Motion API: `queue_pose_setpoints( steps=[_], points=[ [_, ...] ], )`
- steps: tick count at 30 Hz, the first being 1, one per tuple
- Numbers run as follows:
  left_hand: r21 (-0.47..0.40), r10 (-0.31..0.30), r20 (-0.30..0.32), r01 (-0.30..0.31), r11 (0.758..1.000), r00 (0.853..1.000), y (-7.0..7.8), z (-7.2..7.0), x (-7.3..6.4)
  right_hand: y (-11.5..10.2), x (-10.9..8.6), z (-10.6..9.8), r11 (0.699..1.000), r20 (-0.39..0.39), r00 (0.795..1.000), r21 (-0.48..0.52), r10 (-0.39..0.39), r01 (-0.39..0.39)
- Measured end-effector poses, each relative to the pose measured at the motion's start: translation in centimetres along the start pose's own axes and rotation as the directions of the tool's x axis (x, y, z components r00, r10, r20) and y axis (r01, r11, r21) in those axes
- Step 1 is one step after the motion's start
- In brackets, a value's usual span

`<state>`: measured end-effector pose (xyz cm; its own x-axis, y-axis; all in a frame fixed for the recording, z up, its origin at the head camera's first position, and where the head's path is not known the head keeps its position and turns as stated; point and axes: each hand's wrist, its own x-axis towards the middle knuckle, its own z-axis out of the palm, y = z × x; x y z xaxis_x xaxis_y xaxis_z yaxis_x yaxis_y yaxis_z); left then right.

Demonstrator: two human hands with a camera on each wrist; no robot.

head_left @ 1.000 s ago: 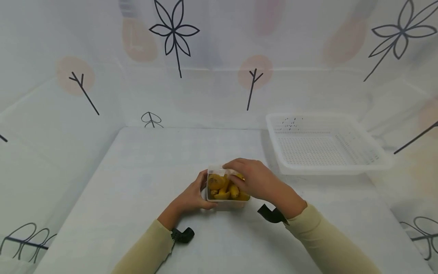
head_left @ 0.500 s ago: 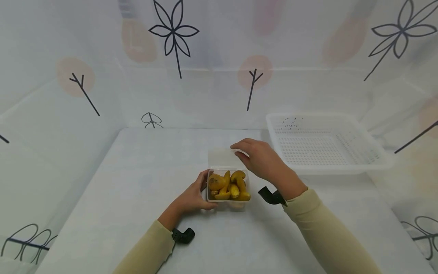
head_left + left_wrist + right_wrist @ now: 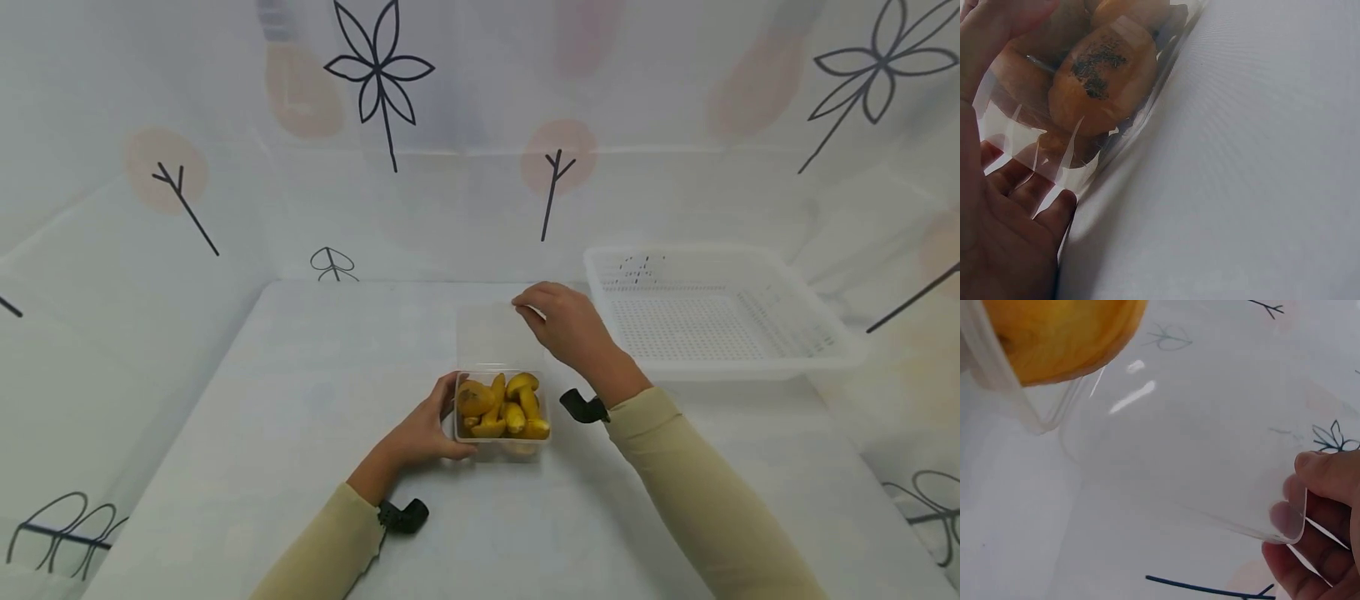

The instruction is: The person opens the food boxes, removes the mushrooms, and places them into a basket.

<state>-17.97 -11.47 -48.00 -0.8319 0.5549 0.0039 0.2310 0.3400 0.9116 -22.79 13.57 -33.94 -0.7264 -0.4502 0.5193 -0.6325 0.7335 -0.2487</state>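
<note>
A clear plastic box [image 3: 491, 451] with a hinged lid stands in the middle of the table, filled with several yellow, mushroom-shaped pieces [image 3: 514, 415]. My left hand [image 3: 423, 429] grips the box at its left side, thumb at the front and fingers round the far side. Through the clear wall in the left wrist view, a rounded piece [image 3: 1104, 75] shows dark specks. The transparent lid [image 3: 1179, 444] is raised at the back of the box. In the right wrist view, my right hand [image 3: 1329, 512] pinches the lid's corner between thumb and fingers.
A white perforated plastic basket [image 3: 738, 368] sits at the back right of the white-covered table [image 3: 360, 333]. Behind and at both sides hang white sheets [image 3: 465, 208] printed with plant drawings. Dark bands [image 3: 403, 517] are worn at both wrists.
The right hand has moved up and away from over the box, swinging the lid up and back and uncovering the yellow pieces. The left hand has kept its place on the box.
</note>
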Motion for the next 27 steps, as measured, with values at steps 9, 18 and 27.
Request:
queue_pose_setpoints(
  steps=[9,18,27],
  points=[
    [0.004,-0.005,-0.008,0.005,1.0,1.0,-0.2,-0.1,-0.1,2.1,0.8,2.6,1.0,-0.03,0.999,0.003,0.02,-0.02],
    [0.004,-0.007,-0.008,0.007,1.0,1.0,-0.3,0.0,0.0,3.3,0.9,4.4,0.986,0.136,0.976,-0.037,0.167,-0.164],
    [-0.005,-0.003,-0.005,0.003,1.0,1.0,0.5,-0.1,-0.1,3.6,0.7,5.1,0.978,0.205,0.956,-0.049,0.209,-0.203]
  ],
)
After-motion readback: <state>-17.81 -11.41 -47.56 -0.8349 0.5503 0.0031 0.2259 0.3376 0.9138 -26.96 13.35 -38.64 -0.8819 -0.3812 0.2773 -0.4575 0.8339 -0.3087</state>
